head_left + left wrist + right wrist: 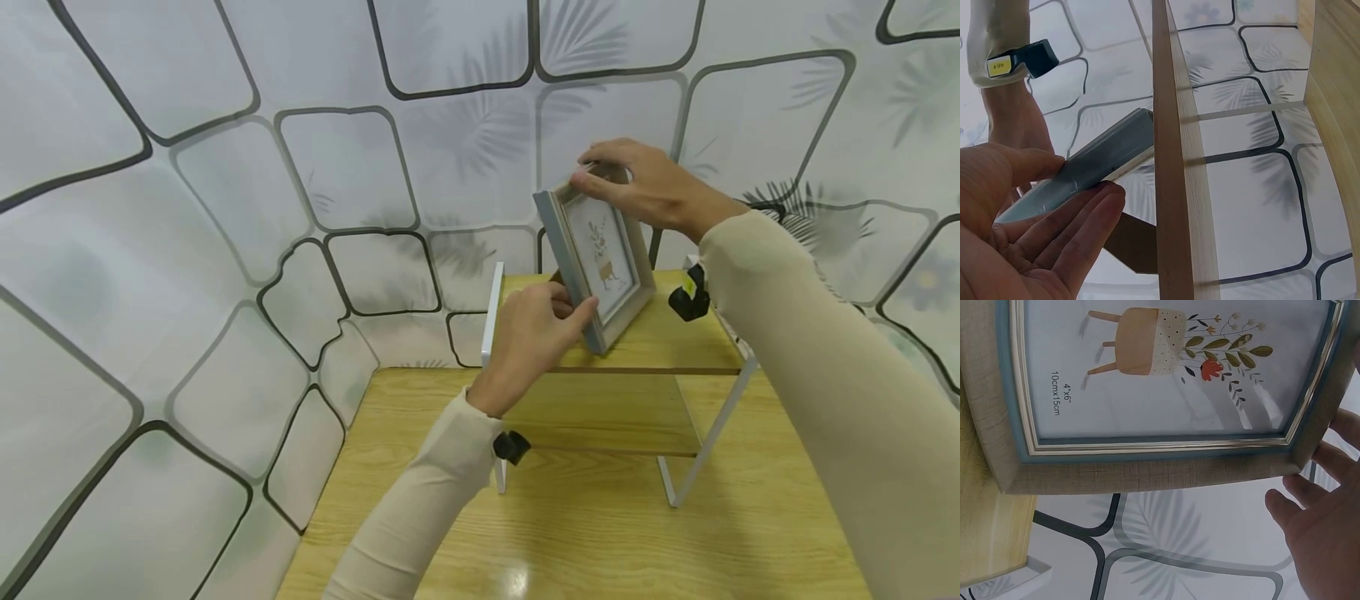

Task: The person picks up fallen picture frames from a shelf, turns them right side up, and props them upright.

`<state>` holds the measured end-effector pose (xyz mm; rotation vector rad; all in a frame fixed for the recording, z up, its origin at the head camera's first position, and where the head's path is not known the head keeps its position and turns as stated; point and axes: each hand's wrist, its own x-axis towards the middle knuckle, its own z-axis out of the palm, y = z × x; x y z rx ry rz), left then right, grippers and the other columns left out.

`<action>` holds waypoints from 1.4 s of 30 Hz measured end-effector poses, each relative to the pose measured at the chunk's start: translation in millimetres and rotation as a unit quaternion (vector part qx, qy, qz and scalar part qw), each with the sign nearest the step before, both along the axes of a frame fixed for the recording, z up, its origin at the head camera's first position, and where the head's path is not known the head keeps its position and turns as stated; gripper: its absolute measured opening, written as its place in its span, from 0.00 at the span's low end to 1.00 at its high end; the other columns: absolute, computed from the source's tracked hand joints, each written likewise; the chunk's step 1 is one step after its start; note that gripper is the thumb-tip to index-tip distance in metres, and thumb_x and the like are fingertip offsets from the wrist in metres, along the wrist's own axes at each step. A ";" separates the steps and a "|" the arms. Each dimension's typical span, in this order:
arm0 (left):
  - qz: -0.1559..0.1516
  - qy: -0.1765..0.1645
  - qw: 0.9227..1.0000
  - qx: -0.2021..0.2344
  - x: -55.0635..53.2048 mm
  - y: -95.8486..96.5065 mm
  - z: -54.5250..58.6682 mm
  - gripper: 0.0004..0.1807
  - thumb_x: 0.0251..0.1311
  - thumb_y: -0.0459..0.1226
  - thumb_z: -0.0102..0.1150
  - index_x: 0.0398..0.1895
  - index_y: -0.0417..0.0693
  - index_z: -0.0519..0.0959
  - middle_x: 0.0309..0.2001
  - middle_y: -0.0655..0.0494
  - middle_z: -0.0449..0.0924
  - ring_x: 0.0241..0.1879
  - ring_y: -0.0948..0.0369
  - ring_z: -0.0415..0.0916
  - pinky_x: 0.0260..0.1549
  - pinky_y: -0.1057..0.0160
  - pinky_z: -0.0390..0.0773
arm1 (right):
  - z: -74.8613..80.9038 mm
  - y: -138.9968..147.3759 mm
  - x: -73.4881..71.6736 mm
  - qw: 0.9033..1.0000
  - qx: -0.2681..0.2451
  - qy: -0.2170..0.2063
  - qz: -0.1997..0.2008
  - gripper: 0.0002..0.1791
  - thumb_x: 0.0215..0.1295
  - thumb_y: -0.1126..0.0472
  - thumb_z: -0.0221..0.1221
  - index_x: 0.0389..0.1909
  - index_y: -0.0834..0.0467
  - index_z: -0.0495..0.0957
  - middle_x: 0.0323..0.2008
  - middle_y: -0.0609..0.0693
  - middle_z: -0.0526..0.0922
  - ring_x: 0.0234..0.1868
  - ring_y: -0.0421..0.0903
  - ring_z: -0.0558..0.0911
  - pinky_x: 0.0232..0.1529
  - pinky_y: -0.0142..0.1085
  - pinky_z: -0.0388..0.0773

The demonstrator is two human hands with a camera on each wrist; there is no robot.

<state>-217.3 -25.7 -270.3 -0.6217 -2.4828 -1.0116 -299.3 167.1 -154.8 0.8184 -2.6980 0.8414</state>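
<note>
A picture frame (604, 250) with a print of a vase-like shape and leafy stems leans tilted above the small two-tier shelf (675, 350). My left hand (531, 327) pinches its left side low down, thumb in front and fingers behind. At the top edge, my right hand (654, 185) grips the frame. The left wrist view shows the blue-grey side of the frame (1100, 159) between thumb and fingers, with a brown flap (1135, 245) behind. Flowers and size lettering show on the print in the right wrist view. Whether the lower corner touches the shelf, I cannot tell.
The shelf has a yellow wood top, a lower board (600, 412) and white metal legs (712, 437). It stands on a wood-grain surface (592, 533) close to a patterned wall covering (465, 167), which also rises on the left.
</note>
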 end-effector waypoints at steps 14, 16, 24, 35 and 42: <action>-0.014 -0.038 0.999 0.011 -3.8 -8.7 -0.9 0.18 0.70 0.49 0.61 0.43 0.42 0.87 0.39 0.53 0.89 0.36 0.65 0.85 0.35 0.66 0.83 | -4.5 7.1 0.2 0.997 0.001 0.052 -0.052 0.39 0.74 0.36 0.53 0.69 0.64 0.71 0.67 0.64 0.72 0.68 0.64 0.69 0.71 0.60 0.60; -0.015 -0.043 0.999 0.013 -4.1 -9.5 -0.5 0.18 0.70 0.49 0.61 0.43 0.42 0.87 0.39 0.54 0.89 0.36 0.65 0.85 0.35 0.66 0.83 | -4.5 8.1 1.3 0.997 0.001 0.060 -0.057 0.39 0.73 0.36 0.53 0.68 0.65 0.71 0.67 0.65 0.72 0.68 0.64 0.69 0.71 0.59 0.60; -0.016 -0.054 0.998 0.024 -5.0 -13.5 1.4 0.18 0.71 0.47 0.61 0.46 0.40 0.86 0.43 0.50 0.88 0.39 0.61 0.86 0.38 0.63 0.84 | -1.3 11.4 8.5 0.993 0.007 0.078 -0.086 0.40 0.73 0.35 0.52 0.66 0.67 0.73 0.66 0.67 0.73 0.68 0.65 0.70 0.70 0.57 0.62; -0.017 -0.065 0.997 0.026 -8.9 -18.2 2.4 0.17 0.72 0.46 0.59 0.52 0.42 0.85 0.50 0.50 0.87 0.44 0.59 0.86 0.43 0.59 0.85 | -4.3 19.3 14.0 0.985 -0.012 0.120 -0.120 0.37 0.72 0.37 0.56 0.60 0.69 0.78 0.59 0.68 0.79 0.62 0.66 0.76 0.67 0.58 0.67; -0.018 -0.069 0.997 0.022 -10.0 -20.9 2.3 0.20 0.74 0.45 0.58 0.59 0.41 0.81 0.51 0.49 0.86 0.46 0.58 0.86 0.47 0.58 0.84 | -8.3 21.3 19.5 0.977 -0.035 0.159 -0.136 0.34 0.70 0.40 0.61 0.52 0.70 0.82 0.51 0.67 0.84 0.53 0.64 0.81 0.59 0.56 0.74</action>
